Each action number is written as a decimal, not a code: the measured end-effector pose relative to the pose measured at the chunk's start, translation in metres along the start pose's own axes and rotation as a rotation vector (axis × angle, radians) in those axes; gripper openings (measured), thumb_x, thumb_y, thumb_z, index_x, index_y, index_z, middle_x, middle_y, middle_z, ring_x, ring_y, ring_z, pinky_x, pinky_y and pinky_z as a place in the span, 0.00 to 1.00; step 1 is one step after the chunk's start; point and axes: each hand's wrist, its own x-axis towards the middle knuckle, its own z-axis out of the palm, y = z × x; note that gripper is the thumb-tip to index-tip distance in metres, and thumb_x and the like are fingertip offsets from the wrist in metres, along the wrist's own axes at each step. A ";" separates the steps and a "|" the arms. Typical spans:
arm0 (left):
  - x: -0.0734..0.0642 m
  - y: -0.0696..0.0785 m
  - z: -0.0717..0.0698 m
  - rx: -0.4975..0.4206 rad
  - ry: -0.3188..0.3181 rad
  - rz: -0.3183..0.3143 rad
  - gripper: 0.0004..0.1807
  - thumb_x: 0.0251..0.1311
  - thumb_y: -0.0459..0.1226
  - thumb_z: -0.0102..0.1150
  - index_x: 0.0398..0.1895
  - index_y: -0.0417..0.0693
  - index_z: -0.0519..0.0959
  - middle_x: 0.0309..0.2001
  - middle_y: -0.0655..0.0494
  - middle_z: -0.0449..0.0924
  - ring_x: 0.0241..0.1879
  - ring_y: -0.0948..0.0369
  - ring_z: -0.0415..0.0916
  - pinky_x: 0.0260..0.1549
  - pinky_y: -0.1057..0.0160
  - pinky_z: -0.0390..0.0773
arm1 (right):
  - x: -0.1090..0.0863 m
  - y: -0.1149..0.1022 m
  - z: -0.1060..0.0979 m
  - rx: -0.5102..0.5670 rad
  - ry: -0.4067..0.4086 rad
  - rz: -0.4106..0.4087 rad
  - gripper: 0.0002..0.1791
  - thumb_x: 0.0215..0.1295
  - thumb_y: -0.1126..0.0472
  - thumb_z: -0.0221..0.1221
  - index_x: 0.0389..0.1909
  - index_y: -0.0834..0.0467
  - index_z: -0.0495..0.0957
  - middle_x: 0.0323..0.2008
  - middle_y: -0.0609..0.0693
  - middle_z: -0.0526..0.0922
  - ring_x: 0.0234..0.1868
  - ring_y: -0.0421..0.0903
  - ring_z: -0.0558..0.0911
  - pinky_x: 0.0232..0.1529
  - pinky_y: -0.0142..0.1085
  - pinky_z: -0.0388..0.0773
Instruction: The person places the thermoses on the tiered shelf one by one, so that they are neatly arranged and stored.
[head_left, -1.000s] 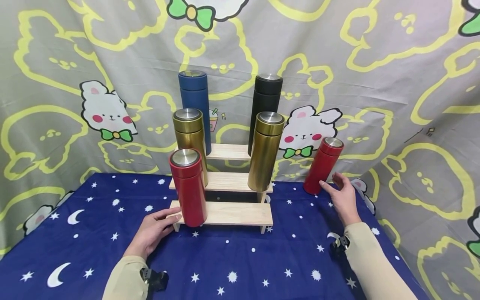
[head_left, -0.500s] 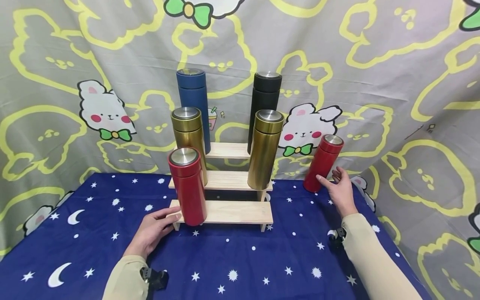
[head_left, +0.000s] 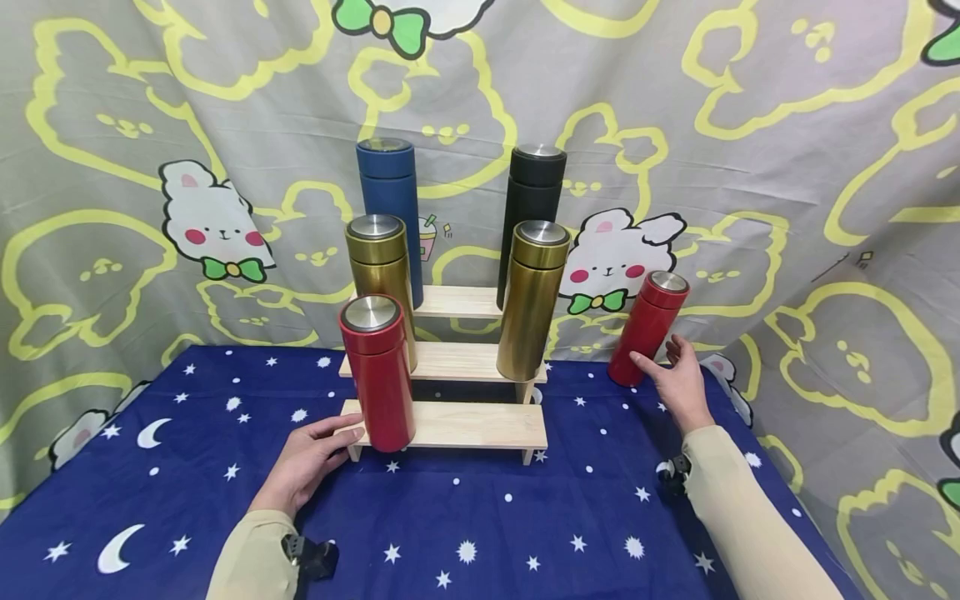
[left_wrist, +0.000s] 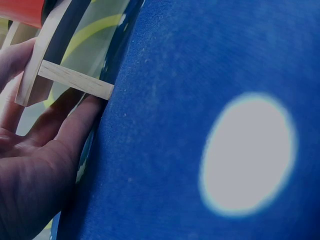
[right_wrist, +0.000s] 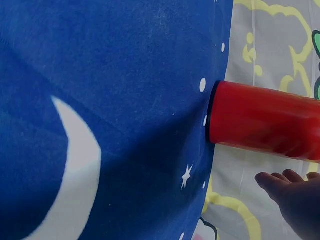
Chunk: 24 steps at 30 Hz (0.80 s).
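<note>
My left hand (head_left: 306,458) holds the left end of the low front step of a three-step wooden stand (head_left: 472,425). In the left wrist view, fingers (left_wrist: 75,122) reach under the board beside its leg. A red thermos flask (head_left: 381,375) stands on that step, close to the hand. At the right, another red thermos flask (head_left: 647,329) stands upright on the table by the back curtain. Beside it is my right hand (head_left: 678,387), fingers spread and relaxed. The right wrist view shows a gap between the fingers (right_wrist: 272,182) and this flask.
On the middle step stand two gold thermos flasks, a left one (head_left: 375,258) and a right one (head_left: 532,300). A blue flask (head_left: 390,192) and a black flask (head_left: 534,192) are on the top step. A patterned curtain (head_left: 465,108) hangs behind the blue tablecloth (head_left: 480,525).
The right hand has shifted very slightly beside the right red thermos flask. The left hand, the stand and the flasks stay where they were.
</note>
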 end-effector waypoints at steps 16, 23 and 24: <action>-0.001 0.002 0.001 -0.006 -0.004 0.000 0.29 0.58 0.44 0.70 0.60 0.39 0.78 0.64 0.43 0.71 0.56 0.56 0.74 0.57 0.51 0.72 | 0.009 0.002 0.005 -0.028 0.019 0.039 0.58 0.63 0.42 0.63 0.78 0.60 0.35 0.76 0.61 0.43 0.75 0.59 0.45 0.70 0.55 0.49; -0.001 0.001 0.001 0.000 0.001 -0.001 0.31 0.57 0.45 0.71 0.61 0.39 0.77 0.64 0.43 0.71 0.59 0.53 0.72 0.56 0.51 0.72 | 0.014 0.001 0.007 0.001 0.030 0.035 0.58 0.63 0.42 0.63 0.78 0.59 0.35 0.76 0.61 0.43 0.75 0.59 0.46 0.71 0.55 0.49; -0.001 0.001 0.001 0.004 -0.002 0.001 0.31 0.58 0.45 0.70 0.61 0.39 0.77 0.64 0.42 0.71 0.59 0.53 0.72 0.57 0.51 0.72 | 0.015 0.000 0.007 0.010 0.033 0.030 0.57 0.63 0.42 0.64 0.78 0.59 0.35 0.76 0.61 0.44 0.75 0.59 0.46 0.71 0.55 0.49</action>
